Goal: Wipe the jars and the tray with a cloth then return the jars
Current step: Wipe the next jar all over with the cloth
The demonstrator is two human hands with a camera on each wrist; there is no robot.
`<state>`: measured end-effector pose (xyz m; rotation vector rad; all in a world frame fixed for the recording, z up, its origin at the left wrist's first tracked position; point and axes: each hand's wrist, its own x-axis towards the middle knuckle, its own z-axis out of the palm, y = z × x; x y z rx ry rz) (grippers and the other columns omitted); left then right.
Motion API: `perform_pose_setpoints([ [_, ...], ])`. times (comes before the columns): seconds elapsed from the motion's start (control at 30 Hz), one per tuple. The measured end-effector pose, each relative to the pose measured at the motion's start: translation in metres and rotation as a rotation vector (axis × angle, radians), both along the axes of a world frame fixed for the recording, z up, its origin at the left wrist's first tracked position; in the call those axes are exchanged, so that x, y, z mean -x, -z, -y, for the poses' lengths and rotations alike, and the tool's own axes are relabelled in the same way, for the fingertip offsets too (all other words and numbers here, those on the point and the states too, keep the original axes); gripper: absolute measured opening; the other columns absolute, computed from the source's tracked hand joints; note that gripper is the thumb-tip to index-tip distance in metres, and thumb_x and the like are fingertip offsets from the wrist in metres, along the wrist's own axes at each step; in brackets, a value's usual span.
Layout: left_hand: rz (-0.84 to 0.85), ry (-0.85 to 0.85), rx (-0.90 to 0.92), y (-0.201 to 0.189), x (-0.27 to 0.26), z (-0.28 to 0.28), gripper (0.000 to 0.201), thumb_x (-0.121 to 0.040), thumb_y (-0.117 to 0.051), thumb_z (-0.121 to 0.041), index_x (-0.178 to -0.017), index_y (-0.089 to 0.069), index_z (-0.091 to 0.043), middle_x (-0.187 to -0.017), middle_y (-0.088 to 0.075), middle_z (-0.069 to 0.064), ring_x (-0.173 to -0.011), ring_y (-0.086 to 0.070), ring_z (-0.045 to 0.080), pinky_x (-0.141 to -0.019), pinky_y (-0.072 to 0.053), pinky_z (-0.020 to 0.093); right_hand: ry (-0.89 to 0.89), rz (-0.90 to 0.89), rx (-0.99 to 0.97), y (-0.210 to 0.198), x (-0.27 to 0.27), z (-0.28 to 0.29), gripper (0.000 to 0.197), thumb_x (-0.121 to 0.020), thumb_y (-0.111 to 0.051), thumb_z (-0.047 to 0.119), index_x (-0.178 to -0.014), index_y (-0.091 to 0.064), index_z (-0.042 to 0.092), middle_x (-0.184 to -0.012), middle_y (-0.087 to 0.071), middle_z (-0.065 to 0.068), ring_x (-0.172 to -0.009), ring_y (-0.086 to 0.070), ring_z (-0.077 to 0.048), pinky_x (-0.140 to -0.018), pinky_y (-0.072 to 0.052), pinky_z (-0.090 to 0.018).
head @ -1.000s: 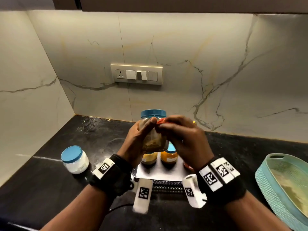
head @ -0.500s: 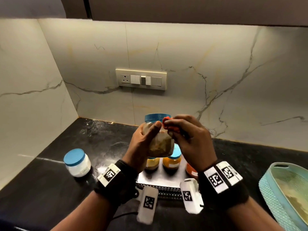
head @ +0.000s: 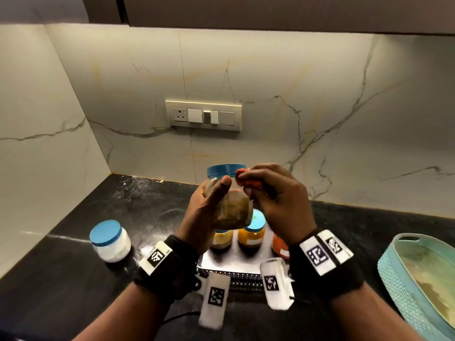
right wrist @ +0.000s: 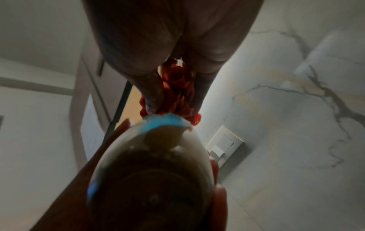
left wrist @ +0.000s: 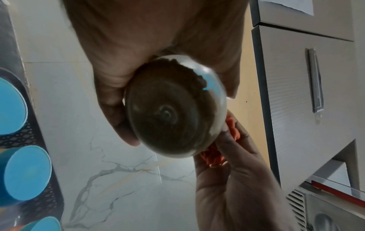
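My left hand (head: 209, 205) grips a clear jar (head: 232, 210) with a blue lid and brown contents, held up above the tray; its base (left wrist: 168, 115) fills the left wrist view. My right hand (head: 273, 193) pinches a bunched red cloth (head: 248, 180) against the jar's shoulder just under the lid, and the cloth (right wrist: 175, 87) meets the blue lid (right wrist: 166, 121) in the right wrist view. Below, the shiny metal tray (head: 234, 264) carries two yellow-filled jars (head: 251, 235) and a red-filled jar (head: 279, 244), partly hidden by my hands.
A white-filled jar with a blue lid (head: 109, 241) stands on the black counter (head: 61, 279) left of the tray. A teal basket (head: 416, 279) sits at the right edge. A switch plate (head: 203, 115) is on the marble wall behind.
The jar has tilted and turned a little in my left hand, and the cloth has slid along its shoulder near the lid. My head has tipped, shifting the view.
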<state>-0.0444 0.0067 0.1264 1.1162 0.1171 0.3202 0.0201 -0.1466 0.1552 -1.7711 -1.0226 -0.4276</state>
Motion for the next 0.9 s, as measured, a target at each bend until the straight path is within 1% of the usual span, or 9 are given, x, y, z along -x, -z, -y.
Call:
perform_pose_setpoints([
  [0.1, -0.013, 0.040, 0.002, -0.004, -0.001, -0.003, 0.093, -0.073, -0.084, -0.053, -0.133, -0.045, 0.007, -0.119, -0.059, 0.032, -0.106, -0.062, 0.042, -0.096, -0.046, 0.071, 0.010, -0.073, -0.063, 0.002, 0.002, 0.000, 0.029, -0.081, -0.075, -0.001, -0.106, -0.074, 0.013, -0.111, -0.067, 0.001, -0.109, -0.064, -0.012, -0.093, -0.054, -0.035],
  [0.2, 0.002, 0.106, 0.060, -0.008, -0.001, -0.014, 0.098, -0.063, -0.088, -0.061, -0.134, -0.053, -0.003, -0.116, -0.064, 0.024, -0.099, -0.068, 0.033, -0.080, -0.061, 0.049, -0.006, 0.003, 0.004, 0.015, 0.027, 0.004, 0.029, -0.086, -0.072, 0.000, -0.109, -0.074, 0.015, -0.117, -0.065, 0.005, -0.111, -0.061, -0.008, -0.090, -0.053, -0.027],
  [0.3, -0.049, 0.148, 0.070, -0.005, -0.001, -0.023, 0.104, -0.053, -0.089, -0.067, -0.133, -0.052, -0.012, -0.110, -0.071, 0.019, -0.094, -0.071, 0.027, -0.072, -0.061, 0.039, -0.025, 0.157, 0.028, 0.024, 0.036, 0.009, 0.025, -0.088, -0.071, 0.001, -0.109, -0.076, 0.013, -0.119, -0.067, 0.002, -0.113, -0.062, -0.015, -0.094, -0.051, -0.028],
  [0.43, -0.122, 0.135, -0.016, -0.005, -0.001, -0.024, 0.074, -0.081, -0.065, -0.062, -0.132, -0.054, -0.009, -0.127, -0.065, 0.024, -0.104, -0.069, 0.033, -0.078, -0.059, 0.043, 0.019, 0.349, 0.197, 0.027, 0.029, 0.010, 0.027, -0.087, -0.071, 0.000, -0.109, -0.076, 0.015, -0.119, -0.067, -0.004, -0.112, -0.062, -0.026, -0.090, -0.052, -0.038],
  [0.57, -0.066, 0.122, -0.146, 0.000, -0.002, -0.012, 0.065, -0.067, -0.085, -0.062, -0.106, -0.061, -0.015, -0.096, -0.061, 0.014, -0.085, -0.060, 0.026, -0.071, -0.052, 0.035, -0.019, 0.514, 0.311, 0.025, 0.032, 0.011, 0.024, -0.092, -0.061, 0.004, -0.108, -0.076, 0.014, -0.119, -0.068, -0.007, -0.114, -0.061, -0.031, -0.092, -0.053, -0.039],
  [0.67, -0.040, 0.131, -0.095, 0.004, -0.001, -0.006, 0.048, -0.074, -0.084, -0.052, -0.101, -0.066, -0.017, -0.093, -0.066, 0.011, -0.084, -0.065, 0.027, -0.072, -0.059, 0.041, -0.013, 0.361, 0.201, 0.014, 0.015, 0.012, 0.024, -0.088, -0.070, 0.000, -0.107, -0.077, 0.013, -0.117, -0.068, -0.006, -0.111, -0.062, -0.027, -0.094, -0.052, -0.038],
  [0.73, -0.037, 0.124, -0.068, 0.004, -0.004, -0.002, 0.069, -0.067, -0.088, -0.057, -0.113, -0.066, -0.010, -0.109, -0.065, 0.027, -0.099, -0.067, 0.039, -0.089, -0.056, 0.060, 0.016, 0.149, 0.100, 0.007, -0.002, 0.013, 0.024, -0.087, -0.072, 0.002, -0.107, -0.076, 0.015, -0.115, -0.066, -0.002, -0.112, -0.062, -0.019, -0.092, -0.053, -0.038],
  [0.8, -0.045, 0.131, -0.013, 0.001, -0.006, 0.001, 0.096, -0.066, -0.088, -0.057, -0.132, -0.052, 0.002, -0.128, -0.055, 0.038, -0.117, -0.061, 0.052, -0.100, -0.047, 0.070, 0.018, 0.041, 0.031, 0.004, -0.008, 0.014, 0.028, -0.087, -0.072, 0.002, -0.111, -0.075, 0.015, -0.116, -0.065, -0.001, -0.113, -0.061, -0.014, -0.093, -0.055, -0.037],
  [0.9, -0.059, 0.130, 0.081, -0.003, -0.009, -0.005, 0.110, -0.068, -0.086, -0.059, -0.145, -0.040, 0.004, -0.125, -0.058, 0.030, -0.106, -0.065, 0.041, -0.092, -0.055, 0.053, 0.032, 0.174, 0.071, 0.008, 0.011, 0.013, 0.029, -0.089, -0.070, 0.004, -0.114, -0.074, 0.016, -0.120, -0.064, 0.001, -0.114, -0.060, -0.011, -0.097, -0.050, -0.027],
])
